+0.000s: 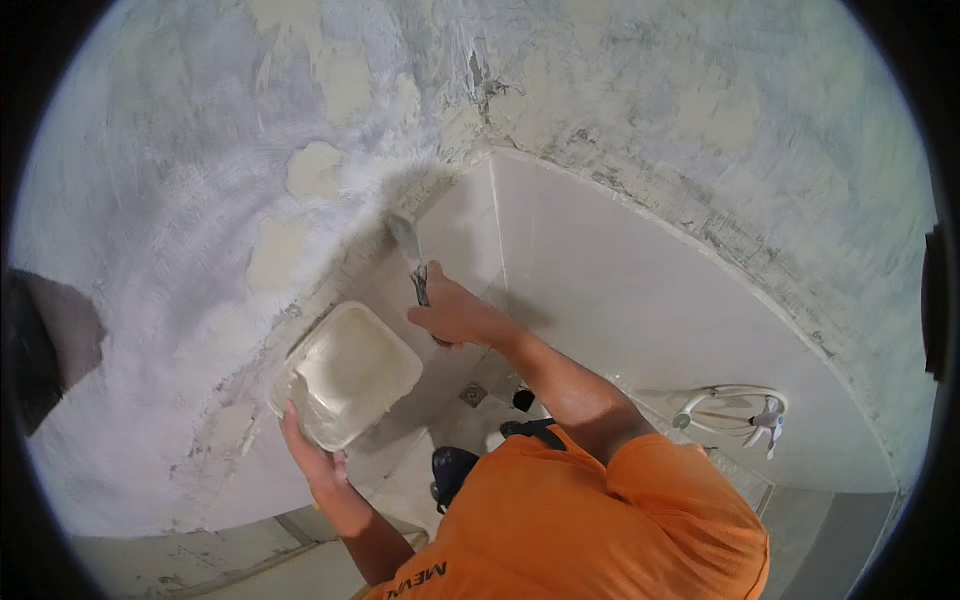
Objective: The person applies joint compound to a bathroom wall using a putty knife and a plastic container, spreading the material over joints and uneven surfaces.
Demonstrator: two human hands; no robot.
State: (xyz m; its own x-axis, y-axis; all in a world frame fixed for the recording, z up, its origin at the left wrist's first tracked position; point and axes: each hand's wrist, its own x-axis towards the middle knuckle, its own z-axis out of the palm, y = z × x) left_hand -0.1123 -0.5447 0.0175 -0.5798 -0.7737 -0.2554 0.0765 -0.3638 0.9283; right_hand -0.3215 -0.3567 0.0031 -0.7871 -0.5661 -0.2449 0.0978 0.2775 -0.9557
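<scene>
My right hand (455, 310) is closed around the dark handle of a putty knife (405, 238). The knife's blade points up and away, its tip at the band of rough plaster just above the tile edge on the left wall. Whether the blade presses on the wall, I cannot tell. Lower and to the left, my left hand (318, 465) grips a white square plastic tub (412, 375) by its near side. Cream-coloured filler (322, 385) coats the tub's inside, thicker along the left. Most of the left fingers are hidden beneath the tub.
Patchy grey and cream plaster (180, 180) covers the upper walls, meeting at a cracked corner (487, 88). Pale tiles (600, 260) line the lower walls. A hand shower with a white hose (735, 405) is at right. A floor drain (473, 394) lies near my dark shoe (455, 470).
</scene>
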